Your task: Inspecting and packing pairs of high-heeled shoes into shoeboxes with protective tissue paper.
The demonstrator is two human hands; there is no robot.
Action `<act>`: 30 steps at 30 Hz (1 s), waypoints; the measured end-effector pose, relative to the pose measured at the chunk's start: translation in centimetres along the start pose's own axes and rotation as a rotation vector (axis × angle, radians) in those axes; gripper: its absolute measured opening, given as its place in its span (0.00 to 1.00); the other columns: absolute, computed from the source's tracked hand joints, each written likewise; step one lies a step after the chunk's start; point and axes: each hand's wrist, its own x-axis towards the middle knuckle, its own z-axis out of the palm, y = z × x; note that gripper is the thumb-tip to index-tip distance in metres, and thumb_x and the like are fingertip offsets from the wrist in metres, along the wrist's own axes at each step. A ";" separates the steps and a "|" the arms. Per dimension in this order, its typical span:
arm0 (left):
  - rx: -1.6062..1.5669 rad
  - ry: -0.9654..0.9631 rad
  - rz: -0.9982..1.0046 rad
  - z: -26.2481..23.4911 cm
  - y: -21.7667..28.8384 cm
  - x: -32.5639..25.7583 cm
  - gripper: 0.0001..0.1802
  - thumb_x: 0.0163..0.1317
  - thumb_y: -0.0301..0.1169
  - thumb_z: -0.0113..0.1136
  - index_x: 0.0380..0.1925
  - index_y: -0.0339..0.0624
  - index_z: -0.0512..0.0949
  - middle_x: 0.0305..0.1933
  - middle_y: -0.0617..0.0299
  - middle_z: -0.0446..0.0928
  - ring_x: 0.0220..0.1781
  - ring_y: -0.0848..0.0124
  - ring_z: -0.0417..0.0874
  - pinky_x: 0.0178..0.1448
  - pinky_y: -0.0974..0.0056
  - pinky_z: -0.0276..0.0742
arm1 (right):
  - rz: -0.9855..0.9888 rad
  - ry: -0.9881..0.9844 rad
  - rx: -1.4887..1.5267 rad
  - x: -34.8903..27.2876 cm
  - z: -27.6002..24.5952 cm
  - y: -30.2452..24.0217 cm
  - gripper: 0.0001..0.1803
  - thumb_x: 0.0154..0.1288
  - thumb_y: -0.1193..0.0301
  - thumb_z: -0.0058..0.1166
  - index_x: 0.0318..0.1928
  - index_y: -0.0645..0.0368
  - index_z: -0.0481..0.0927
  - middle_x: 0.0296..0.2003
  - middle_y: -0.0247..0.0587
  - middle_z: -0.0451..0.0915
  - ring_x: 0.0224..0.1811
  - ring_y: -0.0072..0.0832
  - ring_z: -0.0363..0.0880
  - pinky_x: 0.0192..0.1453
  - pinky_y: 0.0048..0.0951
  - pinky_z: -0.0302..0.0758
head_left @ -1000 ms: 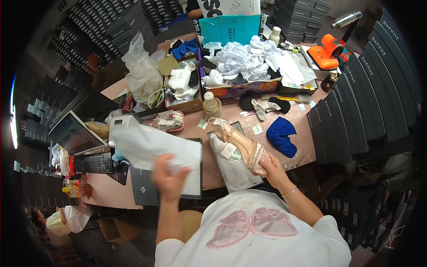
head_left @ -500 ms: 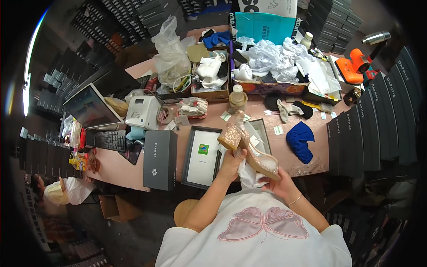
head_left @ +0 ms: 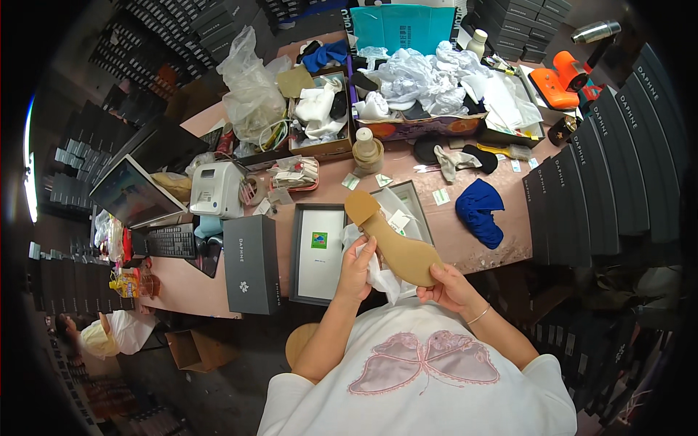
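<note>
Between my hands is a block-heeled shoe (head_left: 401, 251), its tan sole turned up toward me and its upper hidden underneath. My left hand (head_left: 356, 269) grips its side near the heel, with white tissue paper (head_left: 382, 280) hanging beside the fingers. My right hand (head_left: 448, 288) pinches the toe end, thumb on the sole. Behind the shoe lies an open shoebox (head_left: 416, 206) with white paper in it. Left of it is a dark-rimmed box lid (head_left: 320, 254), pale inside with a small green sticker.
A closed dark grey shoebox (head_left: 251, 265), a label printer (head_left: 217, 189) and a monitor (head_left: 137, 192) stand to the left. A blue cloth (head_left: 480, 214) lies right. A bottle (head_left: 367, 150) and boxes of crumpled paper (head_left: 429, 83) are behind. Stacked shoeboxes (head_left: 589, 174) rise at the right.
The shoe has been turned over: its glittery upper and heel showed before, and now its sole faces me. Both hands still hold it. The whole view has shifted slightly.
</note>
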 end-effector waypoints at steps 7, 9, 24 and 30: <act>0.016 0.009 0.059 1.3 0.4 -0.7 0.13 0.67 0.32 0.56 0.48 0.38 0.73 0.36 0.66 0.77 0.35 0.78 0.78 0.40 0.71 0.75 | -0.027 -0.041 -0.123 0.4 -1.0 0.3 0.25 0.73 0.60 0.45 0.62 0.62 0.63 0.47 0.46 0.76 0.47 0.29 0.79 0.47 0.31 0.80; 0.197 0.034 0.176 1.3 0.5 -0.7 0.12 0.66 0.31 0.58 0.45 0.36 0.75 0.37 0.66 0.77 0.37 0.76 0.78 0.43 0.69 0.75 | -0.045 0.083 -0.347 0.6 -0.4 0.1 0.29 0.73 0.59 0.45 0.68 0.60 0.58 0.53 0.47 0.73 0.54 0.30 0.76 0.52 0.34 0.79; 0.665 0.458 0.843 -2.7 4.0 0.5 0.17 0.57 0.27 0.64 0.47 0.38 0.76 0.45 0.53 0.78 0.47 0.62 0.79 0.54 0.64 0.74 | -0.128 0.153 -0.342 1.5 1.4 -2.3 0.33 0.60 0.77 0.56 0.65 0.65 0.64 0.58 0.46 0.70 0.57 0.26 0.71 0.58 0.25 0.70; 1.007 0.773 0.574 -13.1 -0.7 -1.4 0.34 0.52 0.30 0.69 0.59 0.36 0.66 0.62 0.45 0.64 0.65 0.50 0.64 0.65 0.55 0.65 | -0.248 0.194 -0.618 0.9 0.8 -1.3 0.32 0.60 0.77 0.55 0.66 0.66 0.64 0.59 0.42 0.71 0.61 0.26 0.69 0.63 0.26 0.66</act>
